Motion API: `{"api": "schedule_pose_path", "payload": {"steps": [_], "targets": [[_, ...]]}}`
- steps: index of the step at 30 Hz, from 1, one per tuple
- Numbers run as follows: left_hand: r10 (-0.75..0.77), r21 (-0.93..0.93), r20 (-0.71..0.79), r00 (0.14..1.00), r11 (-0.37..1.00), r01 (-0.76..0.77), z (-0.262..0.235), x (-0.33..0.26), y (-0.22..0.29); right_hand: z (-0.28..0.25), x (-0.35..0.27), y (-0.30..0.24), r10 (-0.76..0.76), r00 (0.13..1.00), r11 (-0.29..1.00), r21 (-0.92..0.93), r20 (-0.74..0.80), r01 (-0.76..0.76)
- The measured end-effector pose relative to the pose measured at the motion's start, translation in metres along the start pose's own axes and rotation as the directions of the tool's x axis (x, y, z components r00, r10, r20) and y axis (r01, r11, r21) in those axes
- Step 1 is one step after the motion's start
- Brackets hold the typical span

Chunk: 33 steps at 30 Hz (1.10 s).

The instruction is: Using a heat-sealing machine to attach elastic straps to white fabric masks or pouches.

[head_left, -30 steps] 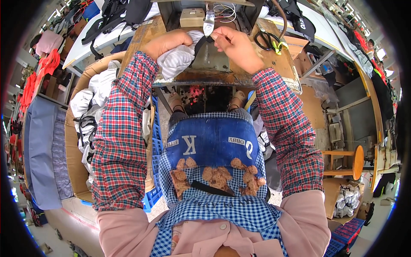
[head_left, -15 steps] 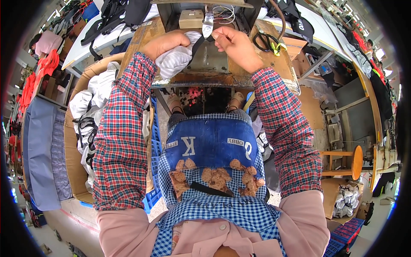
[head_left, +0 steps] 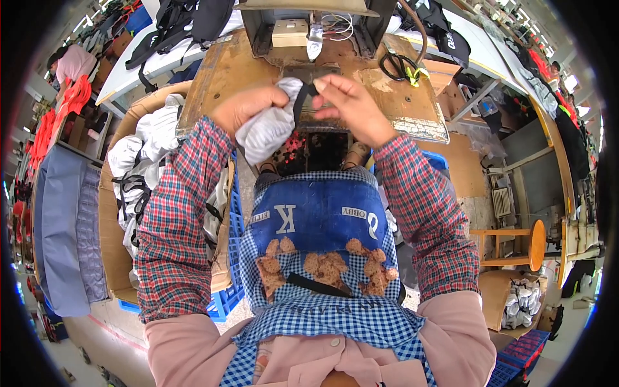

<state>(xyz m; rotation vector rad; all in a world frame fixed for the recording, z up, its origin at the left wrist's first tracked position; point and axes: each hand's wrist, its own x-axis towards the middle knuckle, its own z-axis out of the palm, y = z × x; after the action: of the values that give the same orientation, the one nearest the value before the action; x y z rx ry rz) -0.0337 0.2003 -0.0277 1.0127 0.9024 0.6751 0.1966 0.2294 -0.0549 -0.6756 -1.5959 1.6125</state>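
My left hand [head_left: 248, 108] is closed on a bunched white-and-grey fabric piece [head_left: 264, 134], which hangs over the near edge of the worn wooden worktable [head_left: 225, 80]. A black strap [head_left: 301, 103] runs along the right side of this fabric. At the strap's upper end is my right hand [head_left: 354, 111], thumb and index finger pinched on it, with the other fingers loosely curled. Beyond both hands stands the machine's metal foot [head_left: 314, 46], apart from the fabric. Black-handled scissors [head_left: 398, 67] lie on the table to the right of my right hand.
A cardboard box [head_left: 116, 226] full of white fabric pieces with black straps stands at my left, beside a blue plastic crate [head_left: 235, 258]. Black bags [head_left: 206, 22] lie on the white table behind. A wooden stool [head_left: 536, 245] and another box [head_left: 500, 300] are at right.
Both hands have drawn back toward me from the machine's foot, bringing the fabric and its strap with them. The fabric now hangs past the table's near edge.
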Motion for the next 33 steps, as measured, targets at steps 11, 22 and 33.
{"api": "schedule_pose_path", "payload": {"steps": [11,22,33], "targets": [[0.691,0.816,-0.138,0.710,0.485,-0.314,0.063,-0.058,-0.019,0.050,-0.057,-0.014,0.160,0.985,0.935,0.330,-0.057,-0.133],[0.635,0.929,0.046,0.771,0.257,-0.267,0.078,-0.086,-0.029,0.049,-0.070,-0.028,0.171,0.981,0.985,-0.030,0.095,-0.169],[0.498,0.681,0.175,0.849,0.561,-0.470,0.059,-0.068,-0.026,0.024,-0.068,-0.029,0.235,0.963,0.968,0.059,0.133,-0.244]]}}
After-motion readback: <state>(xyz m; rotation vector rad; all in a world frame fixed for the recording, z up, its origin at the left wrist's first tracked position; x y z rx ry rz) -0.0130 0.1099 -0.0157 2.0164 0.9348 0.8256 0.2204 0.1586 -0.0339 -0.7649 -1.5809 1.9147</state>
